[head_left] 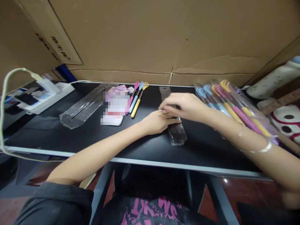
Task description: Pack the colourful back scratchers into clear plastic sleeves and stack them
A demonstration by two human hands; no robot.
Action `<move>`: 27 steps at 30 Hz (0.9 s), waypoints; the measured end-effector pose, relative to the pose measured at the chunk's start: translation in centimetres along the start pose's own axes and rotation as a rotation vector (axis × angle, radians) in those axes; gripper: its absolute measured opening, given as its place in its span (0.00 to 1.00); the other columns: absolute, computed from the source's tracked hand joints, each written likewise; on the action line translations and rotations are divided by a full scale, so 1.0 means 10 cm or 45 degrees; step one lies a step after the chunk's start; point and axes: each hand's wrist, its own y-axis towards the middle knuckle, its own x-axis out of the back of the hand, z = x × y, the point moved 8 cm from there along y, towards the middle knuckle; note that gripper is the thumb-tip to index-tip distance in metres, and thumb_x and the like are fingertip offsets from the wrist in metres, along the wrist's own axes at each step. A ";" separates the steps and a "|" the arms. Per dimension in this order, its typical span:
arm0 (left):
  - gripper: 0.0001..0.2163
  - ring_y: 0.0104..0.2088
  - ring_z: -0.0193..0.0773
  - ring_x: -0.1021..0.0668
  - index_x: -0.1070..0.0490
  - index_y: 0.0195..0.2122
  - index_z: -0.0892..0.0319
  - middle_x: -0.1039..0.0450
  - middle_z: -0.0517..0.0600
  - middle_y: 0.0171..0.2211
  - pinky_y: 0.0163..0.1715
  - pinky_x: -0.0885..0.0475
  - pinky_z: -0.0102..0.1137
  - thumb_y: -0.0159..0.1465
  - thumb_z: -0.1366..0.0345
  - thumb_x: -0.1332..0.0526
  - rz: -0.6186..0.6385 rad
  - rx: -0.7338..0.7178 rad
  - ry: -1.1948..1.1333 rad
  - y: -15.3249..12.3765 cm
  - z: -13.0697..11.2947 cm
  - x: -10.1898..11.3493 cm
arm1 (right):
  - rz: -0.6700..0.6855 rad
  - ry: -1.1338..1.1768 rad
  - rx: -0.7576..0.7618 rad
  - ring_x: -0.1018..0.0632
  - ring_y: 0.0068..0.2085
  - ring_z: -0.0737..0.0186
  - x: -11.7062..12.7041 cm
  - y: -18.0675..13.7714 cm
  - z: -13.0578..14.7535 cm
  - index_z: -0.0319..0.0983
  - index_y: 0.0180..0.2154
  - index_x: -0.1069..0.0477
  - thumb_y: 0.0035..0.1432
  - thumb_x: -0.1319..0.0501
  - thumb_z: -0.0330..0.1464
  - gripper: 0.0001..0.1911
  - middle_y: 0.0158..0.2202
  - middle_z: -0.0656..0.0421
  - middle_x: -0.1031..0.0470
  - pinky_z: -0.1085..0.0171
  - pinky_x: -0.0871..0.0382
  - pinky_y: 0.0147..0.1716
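Observation:
A narrow clear plastic bag (178, 136) lies lengthwise in front of me on the black table. My left hand (158, 122) rests over its middle, fingers stretched out across the plastic. Just above it, my right hand (184, 105) is bent down with its fingers curled together, touching or almost touching the left fingers. Whatever is between the right fingertips is hidden. Left of the hands are three small claw-ended back scratchers: a pink one (131, 101), a blue one (134, 103) and a yellow one (136, 107). Several bagged back scratchers (234, 109) lie beside my right forearm.
Another clear bag (81, 109) lies on the left, near a partly blurred phone (117, 121). A white power strip (47, 100) with a plugged-in charger and cable stands at far left. Cardboard (150, 37) walls the back. A pale bottle (269, 81) lies at right.

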 end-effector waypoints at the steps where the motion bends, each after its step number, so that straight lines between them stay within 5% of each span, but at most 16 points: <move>1: 0.20 0.59 0.43 0.28 0.33 0.62 0.56 0.29 0.53 0.58 0.58 0.32 0.38 0.69 0.72 0.47 -0.019 -0.007 -0.022 0.00 0.00 0.01 | -0.029 -0.035 -0.031 0.21 0.40 0.58 -0.02 0.16 -0.03 0.42 0.43 0.21 0.66 0.47 0.33 0.15 0.40 0.56 0.19 0.62 0.33 0.38; 5: 0.19 0.59 0.43 0.29 0.33 0.61 0.56 0.30 0.52 0.59 0.59 0.32 0.38 0.70 0.71 0.48 -0.021 0.003 -0.056 -0.01 0.01 -0.01 | 0.016 0.016 0.049 0.22 0.50 0.56 -0.30 0.72 0.00 0.41 0.52 0.25 0.66 0.45 0.30 0.17 0.52 0.56 0.21 0.61 0.32 0.45; 9: 0.19 0.62 0.41 0.31 0.32 0.61 0.55 0.31 0.52 0.60 0.60 0.33 0.37 0.70 0.71 0.48 -0.017 0.007 -0.058 0.01 0.01 -0.02 | 0.133 0.013 0.096 0.22 0.52 0.56 -0.62 0.99 -0.03 0.41 0.52 0.25 0.66 0.44 0.30 0.16 0.54 0.57 0.22 0.60 0.32 0.46; 27: 0.21 0.63 0.42 0.33 0.35 0.63 0.55 0.35 0.52 0.64 0.59 0.33 0.39 0.70 0.72 0.50 0.075 0.039 -0.051 0.01 -0.01 -0.02 | 0.183 -0.341 -0.132 0.21 0.42 0.56 -0.61 0.74 -0.31 0.39 0.46 0.24 0.65 0.44 0.34 0.12 0.48 0.53 0.22 0.63 0.38 0.32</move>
